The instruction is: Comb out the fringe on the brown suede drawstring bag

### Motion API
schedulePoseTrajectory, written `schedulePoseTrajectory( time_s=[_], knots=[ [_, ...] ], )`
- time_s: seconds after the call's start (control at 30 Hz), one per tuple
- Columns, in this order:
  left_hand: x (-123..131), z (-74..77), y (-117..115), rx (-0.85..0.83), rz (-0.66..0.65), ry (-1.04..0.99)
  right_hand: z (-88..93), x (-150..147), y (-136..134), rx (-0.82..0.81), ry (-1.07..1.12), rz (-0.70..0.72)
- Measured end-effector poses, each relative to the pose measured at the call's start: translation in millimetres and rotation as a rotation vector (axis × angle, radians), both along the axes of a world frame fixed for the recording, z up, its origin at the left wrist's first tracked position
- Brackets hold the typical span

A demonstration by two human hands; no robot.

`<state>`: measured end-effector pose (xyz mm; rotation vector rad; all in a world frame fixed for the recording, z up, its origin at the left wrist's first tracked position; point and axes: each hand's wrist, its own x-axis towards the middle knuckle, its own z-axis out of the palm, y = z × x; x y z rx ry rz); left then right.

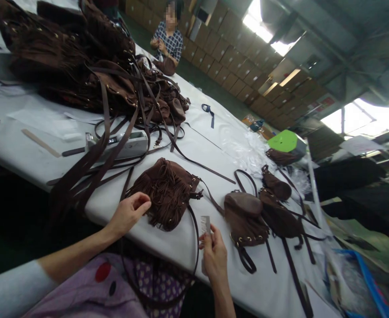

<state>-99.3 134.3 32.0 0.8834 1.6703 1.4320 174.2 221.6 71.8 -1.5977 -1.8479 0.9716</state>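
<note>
A dark brown fringed bag lies on the white-covered table in front of me, its strap looping down over the table's edge. At the bag's left side is my left hand, thumb and fingers pinched together close to the fringe; whether any strand is between them I cannot make out. My right hand is closed around a pale grey comb, whose teeth point up, to the right of the bag and apart from it.
A large heap of brown bags covers the table's far left, straps trailing over a grey device. Several finished-looking bags lie at right. Clear plastic and a dark blue strip lie beyond. A person stands across the table.
</note>
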Motion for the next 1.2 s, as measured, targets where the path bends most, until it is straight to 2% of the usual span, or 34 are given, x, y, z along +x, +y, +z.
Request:
schedulePoseTrajectory(
  time_s=[0.03,0.1,0.2,0.27,0.37,0.5,0.63,0.7,0.8,0.9,0.97,1.03,1.13,1.2],
  knots=[
    [5,-4.8,-7,-0.089,0.035,-0.168,-5.1,-6,4,-0.039,0.035,0.008],
    [15,-11.6,-13,-0.208,0.021,-0.421,-17.5,-26,8,-0.121,0.121,0.026],
    [28,-11.8,-5,-0.273,-0.043,-0.63,-34.3,-55,5,-0.214,0.218,0.091],
    [34,-8.3,4,-0.32,-0.068,-0.733,-39.1,-67,-4,-0.226,0.229,0.14],
    [40,-5.4,14,-0.364,-0.082,-0.8,-35.9,-70,-20,-0.18,0.198,0.147],
    [43,-5.4,15,-0.389,-0.104,-0.897,-25.1,-66,-34,-0.059,0.075,0.117],
    [48,-6.1,14,-0.487,-0.196,-1.157,-20.0,-72,-45,0.068,-0.069,0.14],
    [53,-9.3,15,-0.52,-0.211,-1.303,-19.2,-77,-49,0.066,-0.088,0.152],
    [59,-16.6,19,-0.536,-0.216,-1.413,-17.8,-82,-52,0.032,-0.044,0.136],
    [61,-20.9,22,-0.534,-0.321,-1.517,-16.0,-82,-54,-0.063,0.115,0.169],
    [62,-21.0,23,-0.551,-0.422,-1.557,-16.1,-79,-57,-0.138,0.222,0.216],
    [64,-20.2,25,-0.567,-0.483,-1.472,-17.5,-73,-63,-0.18,0.244,0.263],
    [69,-20.4,25,-0.517,-0.439,-1.254,-19.5,-55,-68,-0.112,0.144,0.328],
    [71,-20.4,23,-0.463,-0.368,-1.157,-18.3,-39,-61,-0.007,0.054,0.303]
  ],
)
